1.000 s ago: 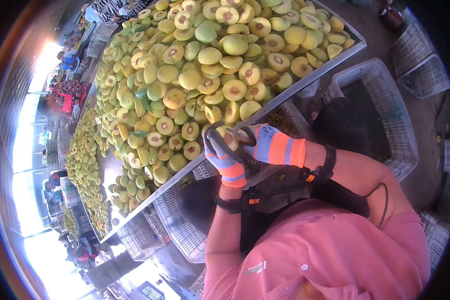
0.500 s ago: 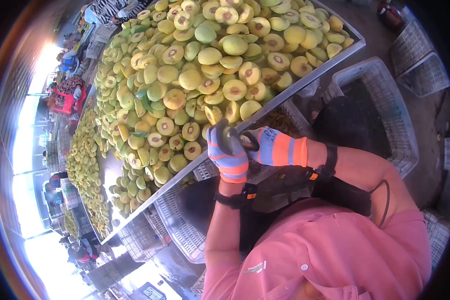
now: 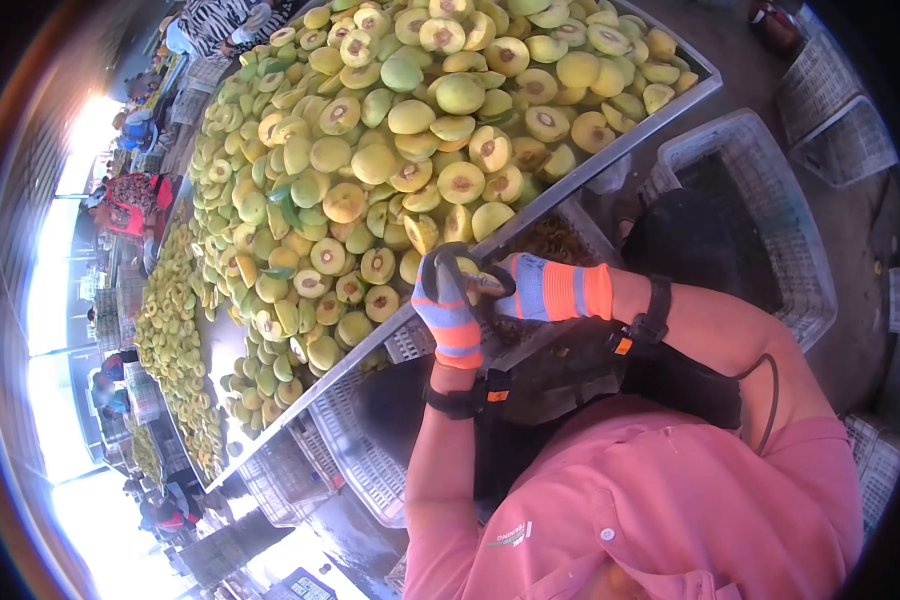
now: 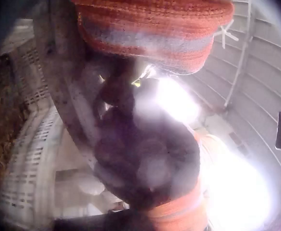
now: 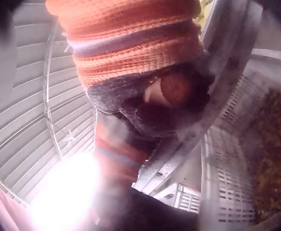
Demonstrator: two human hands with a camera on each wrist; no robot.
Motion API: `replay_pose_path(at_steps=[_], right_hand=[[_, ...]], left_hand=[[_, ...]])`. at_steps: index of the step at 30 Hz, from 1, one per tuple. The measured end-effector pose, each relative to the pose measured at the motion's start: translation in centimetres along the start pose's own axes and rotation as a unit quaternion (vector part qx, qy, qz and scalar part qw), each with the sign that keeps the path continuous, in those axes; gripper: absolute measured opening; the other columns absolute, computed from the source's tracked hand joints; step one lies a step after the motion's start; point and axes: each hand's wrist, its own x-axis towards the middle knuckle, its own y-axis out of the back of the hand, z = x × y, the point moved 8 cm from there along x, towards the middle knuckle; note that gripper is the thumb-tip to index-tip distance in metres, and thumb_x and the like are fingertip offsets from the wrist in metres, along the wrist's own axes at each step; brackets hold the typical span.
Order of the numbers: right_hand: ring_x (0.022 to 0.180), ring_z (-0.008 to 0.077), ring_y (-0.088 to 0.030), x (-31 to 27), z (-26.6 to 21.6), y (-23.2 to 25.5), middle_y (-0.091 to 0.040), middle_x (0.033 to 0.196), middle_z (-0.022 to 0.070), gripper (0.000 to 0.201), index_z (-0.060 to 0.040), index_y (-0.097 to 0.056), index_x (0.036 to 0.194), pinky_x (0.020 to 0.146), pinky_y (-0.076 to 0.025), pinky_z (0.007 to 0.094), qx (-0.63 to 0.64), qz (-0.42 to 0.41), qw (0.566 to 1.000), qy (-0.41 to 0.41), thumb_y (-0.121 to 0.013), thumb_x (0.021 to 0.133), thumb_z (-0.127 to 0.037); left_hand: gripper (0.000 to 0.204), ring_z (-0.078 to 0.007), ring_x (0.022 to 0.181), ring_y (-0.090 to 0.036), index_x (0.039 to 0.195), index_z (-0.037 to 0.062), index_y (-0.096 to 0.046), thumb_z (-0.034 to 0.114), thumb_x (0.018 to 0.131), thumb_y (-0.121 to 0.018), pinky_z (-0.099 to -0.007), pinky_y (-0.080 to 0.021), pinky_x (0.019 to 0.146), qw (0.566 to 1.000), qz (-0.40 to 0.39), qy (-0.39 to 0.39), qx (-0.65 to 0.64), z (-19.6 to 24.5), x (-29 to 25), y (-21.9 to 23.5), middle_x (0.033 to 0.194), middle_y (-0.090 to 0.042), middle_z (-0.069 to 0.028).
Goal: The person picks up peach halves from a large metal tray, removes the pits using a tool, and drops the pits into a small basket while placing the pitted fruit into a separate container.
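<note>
In the head view the left hand (image 3: 448,303), in a striped glove with dark palm, curls its fingers round a piece of yellow-green fruit (image 3: 466,265) at the tray's near edge. Against it, the right hand (image 3: 548,289) grips a small tool (image 3: 486,283), whose working end meets the fruit. The right wrist view shows the tool's round brown handle end (image 5: 176,90) in the right hand's dark palm. The fruit is mostly hidden by the fingers. In the left wrist view, the gloved hands overlap and glare hides detail.
A metal-edged tray (image 3: 610,153) heaped with halved fruit (image 3: 375,160) lies beyond the hands. White crates stand below the tray's edge (image 3: 365,440) and to the right (image 3: 810,250). Brown scraps (image 5: 280,159) fill one crate under the hands. Other people are at the far left.
Both hands stay together; the left hand has turned slightly round the fruit, and the tool has shifted against it. The whole head view has drifted a little.
</note>
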Motion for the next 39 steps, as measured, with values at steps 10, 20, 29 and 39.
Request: replay_pose_path(at_steps=[10,20,29,39], right_hand=[[0.088,0.0403,-0.065,1.3,2.3,-1.6,-0.068,0.091,0.0239,0.029,-0.0016,-0.068,0.103,0.078,-0.051,0.0407,-0.051,0.033,0.998,-0.014,-0.065,0.081,-0.021],[0.082,0.0208,-0.068,-0.1,2.8,-0.2,-0.071,0.086,0.0181,0.044,0.0070,-0.067,0.097,0.069,-0.050,0.0360,0.061,-0.066,0.989,-0.121,-0.076,0.077,-0.032],[0.069,0.0214,-0.066,0.2,3.5,-3.1,-0.068,0.073,0.0147,0.027,-0.0023,-0.070,0.088,0.056,-0.048,0.0355,0.087,-0.072,0.994,0.013,-0.070,0.078,-0.027],[0.063,0.0164,-0.061,-1.9,0.9,-0.1,-0.065,0.070,0.0071,0.026,0.0014,-0.070,0.092,0.055,-0.046,0.0347,0.051,-0.133,0.984,-0.102,-0.069,0.079,-0.021]], left_hand=[[0.025,-0.0110,0.075,-0.056,0.103,-0.0011,-0.064,0.020,0.101,-0.051,-0.0258,-0.046,0.066,0.988,0.093,-0.090,0.083,-0.3,0.2,0.1,0.088,-0.064,-0.0041],[0.022,-0.0141,0.077,-0.059,0.107,-0.0019,-0.063,0.017,0.099,-0.054,-0.0277,-0.048,0.070,0.976,-0.040,-0.148,0.157,3.4,-0.6,-1.7,0.087,-0.064,-0.0062],[0.021,-0.0155,0.084,-0.060,0.108,-0.0039,-0.062,0.009,0.095,-0.051,-0.0280,-0.049,0.074,0.985,-0.030,-0.092,0.145,4.9,-2.2,-1.6,0.093,-0.065,-0.0081],[0.030,-0.0086,0.074,-0.055,0.104,0.0008,-0.066,0.027,0.101,-0.051,-0.0238,-0.046,0.068,0.994,-0.039,-0.004,0.098,2.0,-2.1,-1.3,0.090,-0.064,-0.0022]])
